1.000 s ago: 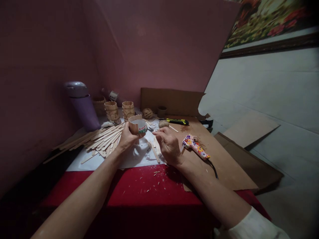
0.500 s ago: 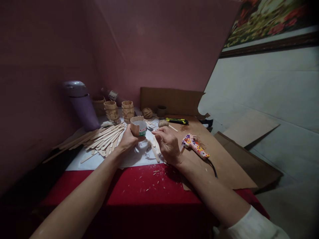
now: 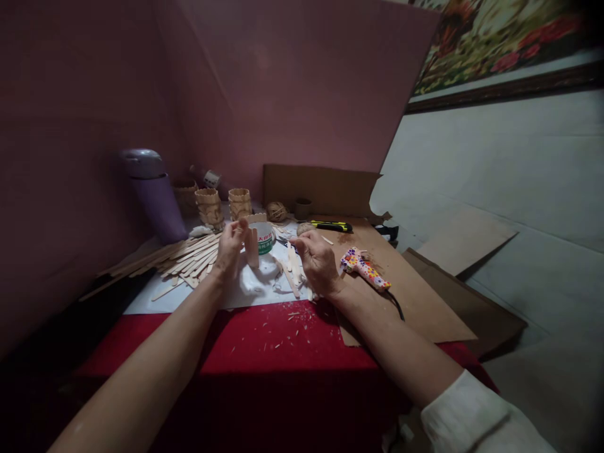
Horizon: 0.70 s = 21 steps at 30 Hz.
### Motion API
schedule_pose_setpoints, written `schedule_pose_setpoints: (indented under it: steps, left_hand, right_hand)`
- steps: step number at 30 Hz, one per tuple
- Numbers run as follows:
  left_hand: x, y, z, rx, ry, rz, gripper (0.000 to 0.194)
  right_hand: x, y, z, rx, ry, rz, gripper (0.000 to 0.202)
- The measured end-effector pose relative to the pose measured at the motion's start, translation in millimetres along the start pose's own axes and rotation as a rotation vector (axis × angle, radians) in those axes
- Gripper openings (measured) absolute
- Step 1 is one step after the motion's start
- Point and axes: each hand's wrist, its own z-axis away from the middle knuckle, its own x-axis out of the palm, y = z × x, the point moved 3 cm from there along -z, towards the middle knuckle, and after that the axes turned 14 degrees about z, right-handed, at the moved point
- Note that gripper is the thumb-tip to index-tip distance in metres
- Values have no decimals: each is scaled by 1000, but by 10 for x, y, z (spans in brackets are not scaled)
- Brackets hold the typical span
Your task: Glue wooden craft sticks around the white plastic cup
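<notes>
My left hand (image 3: 229, 250) is closed at the left side of a small cup (image 3: 265, 240) with a green and white label and red lettering. Pale craft sticks (image 3: 252, 248) cover the cup's left and far sides, while the labelled side is bare. To the right of the cup, my right hand (image 3: 318, 261) is closed with thumb and forefinger pinched together. What it pinches, if anything, is too small to make out. Loose craft sticks (image 3: 290, 274) and scraps lie on the white paper between my hands.
Fanned craft sticks (image 3: 189, 258) lie left, near a purple flask (image 3: 158, 201). Behind stand stick-covered cups (image 3: 240, 204) and a twine ball (image 3: 277, 211). A yellow-black utility knife (image 3: 333, 226) and flowered glue gun (image 3: 364, 269) lie on cardboard (image 3: 406, 302). Shavings dot the red cloth (image 3: 264, 340).
My left hand has shifted left and its fingers sit higher beside the cup. The cup has turned, showing more of its label. My right hand stays pinched, almost in place. The view shifts slightly.
</notes>
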Motion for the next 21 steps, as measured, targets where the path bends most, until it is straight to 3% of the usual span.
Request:
schedule_pose_setpoints:
  steps: [4,8,13,17,21]
  left_hand:
    - [-65,78,-72,7,101,59,85]
    - [-38,110,-74,-6,29,22,78]
    - [77,89,-20,-17,-69,-89,89]
    - [132,65,15,-47,-77,-151,74]
    - [88,44,6,-95,-195,-93,50]
  right_hand:
    - [10,17,-2,-2,5,17,69]
    - [2,33,-7,-1,11,46,68]
    - [-10,66,-29,3,16,57,69]
    - [-4,66,-35,1,18,62,70]
    - [-3,55,-32,-5,21,52,69]
